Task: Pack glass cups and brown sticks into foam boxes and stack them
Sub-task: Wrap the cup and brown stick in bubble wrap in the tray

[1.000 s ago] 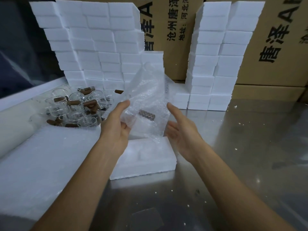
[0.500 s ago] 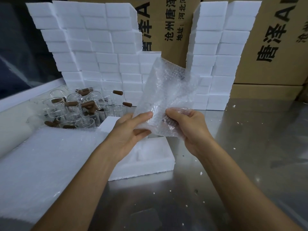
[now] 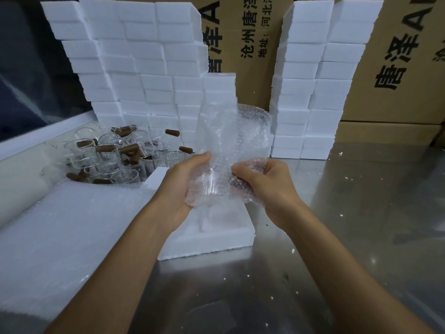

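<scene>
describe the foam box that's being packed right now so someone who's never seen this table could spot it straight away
On the shiny steel table, look straight below the two hands gripping clear bubble wrap. There lies an open white foam box, alone and flat on the metal. Unlike the closed white foam boxes stacked in walls behind, it shows its hollow inside.

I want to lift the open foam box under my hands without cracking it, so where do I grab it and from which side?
Grip the foam box across its two long outer walls, coming straight down from above once the bubble wrap bundle is clear. It lies flat on the steel table, open side up; its right and near edges look free, so clasping there probably avoids pinching a thin wall.
</scene>
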Tool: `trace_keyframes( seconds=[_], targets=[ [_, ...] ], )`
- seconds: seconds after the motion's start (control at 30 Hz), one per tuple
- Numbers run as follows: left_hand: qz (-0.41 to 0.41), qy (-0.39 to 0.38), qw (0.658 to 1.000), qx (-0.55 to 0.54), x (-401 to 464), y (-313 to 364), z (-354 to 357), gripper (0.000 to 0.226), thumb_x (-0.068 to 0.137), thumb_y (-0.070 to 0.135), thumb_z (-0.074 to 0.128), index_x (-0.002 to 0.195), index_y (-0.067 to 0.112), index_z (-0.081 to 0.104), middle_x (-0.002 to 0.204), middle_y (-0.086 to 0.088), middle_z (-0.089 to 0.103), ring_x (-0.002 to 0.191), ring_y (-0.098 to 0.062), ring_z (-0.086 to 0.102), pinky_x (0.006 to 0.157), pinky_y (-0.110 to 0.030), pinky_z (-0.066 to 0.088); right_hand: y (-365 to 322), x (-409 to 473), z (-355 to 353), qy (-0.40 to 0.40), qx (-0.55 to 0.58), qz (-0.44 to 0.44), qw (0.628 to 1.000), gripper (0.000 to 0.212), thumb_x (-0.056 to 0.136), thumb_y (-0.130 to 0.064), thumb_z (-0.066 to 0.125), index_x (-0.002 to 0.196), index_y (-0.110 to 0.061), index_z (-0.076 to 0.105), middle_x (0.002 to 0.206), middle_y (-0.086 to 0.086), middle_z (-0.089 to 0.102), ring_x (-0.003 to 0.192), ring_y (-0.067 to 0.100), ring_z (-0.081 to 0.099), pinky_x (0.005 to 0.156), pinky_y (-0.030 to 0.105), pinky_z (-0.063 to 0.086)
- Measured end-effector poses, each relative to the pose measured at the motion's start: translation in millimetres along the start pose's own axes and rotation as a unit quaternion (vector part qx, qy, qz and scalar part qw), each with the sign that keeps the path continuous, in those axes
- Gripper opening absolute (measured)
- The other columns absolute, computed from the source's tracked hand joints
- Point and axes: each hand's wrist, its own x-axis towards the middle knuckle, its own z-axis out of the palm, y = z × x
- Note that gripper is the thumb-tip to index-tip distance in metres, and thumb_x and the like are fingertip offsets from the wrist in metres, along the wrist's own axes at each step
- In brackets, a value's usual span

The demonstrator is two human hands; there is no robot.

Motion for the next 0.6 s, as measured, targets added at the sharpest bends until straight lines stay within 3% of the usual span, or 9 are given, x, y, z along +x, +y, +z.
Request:
trace_keyframes(
  seconds=[0.07,0.23,0.33,0.43,0.53,0.6],
  targets=[
    [0.002,0.045,0.999,0.011,3,1,-2,0.032,0.084,0.03,0.069,0.112,0.015,0.073,0.115,-0.007,0.071,0.104,-0.032,0.068,0.098,-0.052,0.051,1,0,-1,-0.005,-0.017,-0.011,1.0,0.009,0.086,-0.007,0.075,0.078,-0.003,0.075,0.083,0.02,0.074,0.074,0.03,0.073,0.075,0.051,0.06],
    [0.042,0.135,0.99,0.021,11,0,-3,0.017,0.086,0.017,0.064,0.1,0.011,0.072,0.095,-0.009,0.072,0.086,-0.028,0.067,0.079,-0.039,0.053,2,-3,2,-0.021,-0.023,-0.025,0.999,0.006,0.085,-0.011,0.077,0.088,-0.008,0.072,0.074,0.003,0.076,0.068,0.017,0.074,0.066,0.034,0.062],
    [0.072,0.165,0.984,0.016,10,0,-2,0.011,0.087,0.018,0.064,0.095,0.012,0.071,0.09,-0.007,0.072,0.084,-0.026,0.068,0.074,-0.038,0.053,3,-4,2,0.003,-0.009,-0.026,1.0,0.03,0.088,-0.023,0.075,0.109,-0.02,0.054,0.079,0.002,0.076,0.071,0.018,0.074,0.068,0.039,0.062],
    [0.092,0.183,0.979,0.018,9,-1,-2,0.006,0.087,0.02,0.065,0.09,0.016,0.066,0.086,-0.007,0.063,0.078,-0.023,0.059,0.071,-0.037,0.046,4,-5,1,0.056,-0.074,-0.125,0.988,0.037,0.092,-0.024,0.069,0.11,-0.033,0.038,0.096,0.006,0.067,0.065,0.012,0.07,0.062,0.029,0.057],
    [0.106,0.198,0.974,0.021,9,-1,-2,0.006,0.088,0.021,0.064,0.091,0.017,0.063,0.086,-0.007,0.057,0.077,-0.021,0.053,0.073,-0.037,0.044,8,-6,2,0.028,-0.146,-0.223,0.964,0.023,0.097,-0.014,0.06,0.112,-0.029,0.051,0.104,-0.005,0.063,0.065,0.012,0.069,0.061,0.031,0.051],
    [0.113,0.2,0.973,0.026,8,-1,-1,0.005,0.088,0.021,0.063,0.091,0.017,0.063,0.085,-0.007,0.059,0.076,-0.022,0.056,0.072,-0.037,0.046,13,-6,3,0.033,-0.212,-0.234,0.948,0.031,0.097,-0.022,0.06,0.128,-0.027,0.056,0.113,-0.011,0.062,0.069,0.006,0.063,0.067,0.024,0.048]
  ],
)
